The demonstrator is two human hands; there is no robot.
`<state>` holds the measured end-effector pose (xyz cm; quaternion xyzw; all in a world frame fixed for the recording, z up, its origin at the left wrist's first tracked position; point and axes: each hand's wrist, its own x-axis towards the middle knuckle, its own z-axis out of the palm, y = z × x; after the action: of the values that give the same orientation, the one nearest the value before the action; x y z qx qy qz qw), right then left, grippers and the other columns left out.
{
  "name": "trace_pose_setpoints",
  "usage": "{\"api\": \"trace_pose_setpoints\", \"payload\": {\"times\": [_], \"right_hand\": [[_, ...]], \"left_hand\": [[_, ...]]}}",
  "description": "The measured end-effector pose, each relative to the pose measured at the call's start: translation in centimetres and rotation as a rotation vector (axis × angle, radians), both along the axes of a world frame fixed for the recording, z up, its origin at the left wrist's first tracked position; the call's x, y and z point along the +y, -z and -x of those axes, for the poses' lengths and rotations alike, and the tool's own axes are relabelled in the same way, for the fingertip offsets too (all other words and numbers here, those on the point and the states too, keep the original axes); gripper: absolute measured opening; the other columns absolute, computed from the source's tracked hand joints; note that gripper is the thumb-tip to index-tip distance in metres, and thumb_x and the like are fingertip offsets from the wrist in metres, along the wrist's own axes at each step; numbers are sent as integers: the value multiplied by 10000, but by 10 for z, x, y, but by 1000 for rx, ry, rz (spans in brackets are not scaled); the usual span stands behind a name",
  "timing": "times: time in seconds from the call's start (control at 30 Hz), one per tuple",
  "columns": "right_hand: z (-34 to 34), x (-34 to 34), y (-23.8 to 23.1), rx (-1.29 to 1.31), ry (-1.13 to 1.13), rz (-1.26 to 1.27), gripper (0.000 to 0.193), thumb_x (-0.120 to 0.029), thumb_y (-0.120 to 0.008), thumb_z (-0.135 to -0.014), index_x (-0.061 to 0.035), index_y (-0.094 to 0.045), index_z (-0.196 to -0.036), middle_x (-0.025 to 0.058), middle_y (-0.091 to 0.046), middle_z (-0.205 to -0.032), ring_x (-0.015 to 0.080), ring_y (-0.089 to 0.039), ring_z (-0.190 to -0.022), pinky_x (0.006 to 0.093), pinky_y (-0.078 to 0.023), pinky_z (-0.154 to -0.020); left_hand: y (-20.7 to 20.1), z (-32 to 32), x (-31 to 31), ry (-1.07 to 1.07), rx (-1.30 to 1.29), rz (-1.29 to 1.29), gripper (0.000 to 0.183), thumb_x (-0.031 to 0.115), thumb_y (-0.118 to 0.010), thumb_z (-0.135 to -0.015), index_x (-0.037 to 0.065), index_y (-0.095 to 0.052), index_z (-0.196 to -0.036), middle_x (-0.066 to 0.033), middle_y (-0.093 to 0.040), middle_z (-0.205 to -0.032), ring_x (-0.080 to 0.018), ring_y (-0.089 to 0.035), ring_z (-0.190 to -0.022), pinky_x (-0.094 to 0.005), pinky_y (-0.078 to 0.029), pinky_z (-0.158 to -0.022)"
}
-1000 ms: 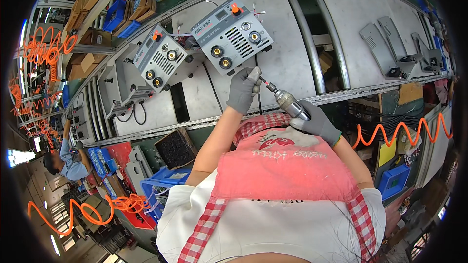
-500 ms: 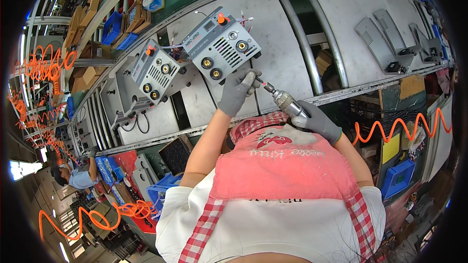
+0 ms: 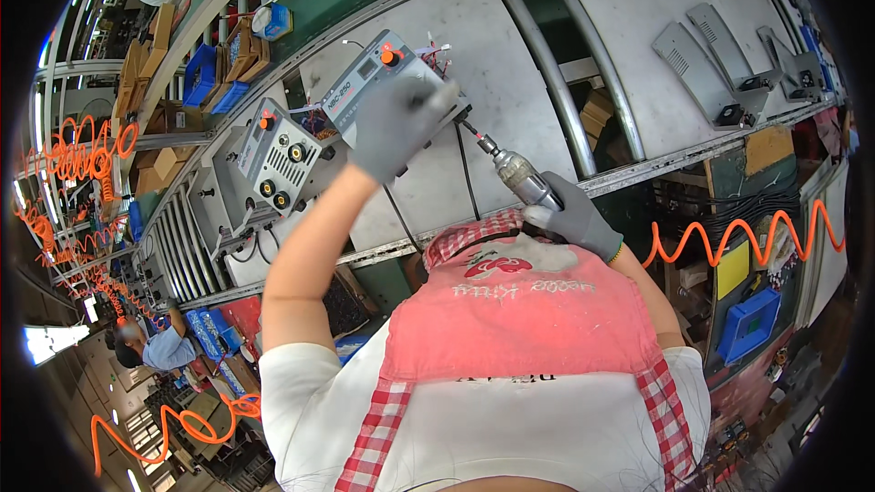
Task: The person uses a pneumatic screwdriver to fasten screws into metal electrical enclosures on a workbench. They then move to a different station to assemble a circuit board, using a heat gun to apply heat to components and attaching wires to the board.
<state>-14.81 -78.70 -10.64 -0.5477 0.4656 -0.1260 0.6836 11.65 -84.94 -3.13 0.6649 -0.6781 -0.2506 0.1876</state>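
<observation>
My right hand (image 3: 583, 219), in a grey glove, is wrapped round a silver power screwdriver (image 3: 522, 179). Its bit points up and left, close to the lower right corner of a grey machine box (image 3: 365, 73) with an orange knob on its panel. My left hand (image 3: 394, 128), gloved as well, is over that box's front and covers most of its sockets and vents. Motion smears its fingers, so I cannot make out whether it holds anything. A second similar box (image 3: 283, 164), with black round sockets and an orange knob, stands to the left.
Several bent grey metal panels (image 3: 697, 59) lie on the line's far right. Steel rollers (image 3: 547, 73) cross between the pale boards. An orange coiled hose (image 3: 720, 251) hangs at right, above a blue bin (image 3: 749, 323). Another person (image 3: 164, 346) is at the far left.
My left hand has moved from the screwdriver's tip up and left, over the box's front. The screwdriver in my right hand has shifted slightly left. The boxes appear a little further left.
</observation>
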Motion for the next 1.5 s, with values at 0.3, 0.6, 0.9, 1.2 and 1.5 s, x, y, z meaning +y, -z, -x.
{"api": "trace_pose_setpoints", "payload": {"times": [0.3,0.6,0.9,1.2,1.5], "right_hand": [[-5,-4,5,25,3,77,423,-357,-709,-737,-53,-543,-980,44,-559,-729,110,-560,-638,277,-449,-570],[-23,-4,14,1,27,66,428,-423,-677,-750,-52,-542,-913,55,-540,-715,118,-516,-624,297,-419,-580],[-26,-8,9,-280,53,-202,380,-323,-652,-801,-34,-506,-998,12,-514,-707,68,-492,-566,218,-401,-504],[60,-19,-33,10,-286,156,428,-213,-695,-678,-43,-530,-1035,70,-574,-785,185,-575,-755,316,-468,-685],[175,-95,42,1100,-627,-355,386,-279,-551,-851,-15,-553,-1132,186,-624,-965,246,-667,-791,362,-550,-597]], "left_hand": [[47,-12,-81,422,-494,284,368,340,-549,-844,50,-641,-636,-89,-580,-696,-275,-551,-734,-401,-427,-669],[56,-18,-82,326,-543,265,396,380,-520,-856,90,-646,-617,-60,-587,-654,-240,-563,-746,-385,-444,-705],[50,-23,-77,331,-519,266,391,370,-519,-858,86,-666,-633,-55,-582,-681,-243,-559,-753,-381,-447,-697],[54,-59,-55,-94,142,387,265,161,-595,-767,60,-630,-1010,-114,-621,-923,-232,-579,-840,-331,-468,-751],[34,-80,168,-654,1680,274,395,-49,-495,-871,-109,-423,-1255,-203,-540,-1180,-191,-570,-1000,-254,-480,-852]]}}
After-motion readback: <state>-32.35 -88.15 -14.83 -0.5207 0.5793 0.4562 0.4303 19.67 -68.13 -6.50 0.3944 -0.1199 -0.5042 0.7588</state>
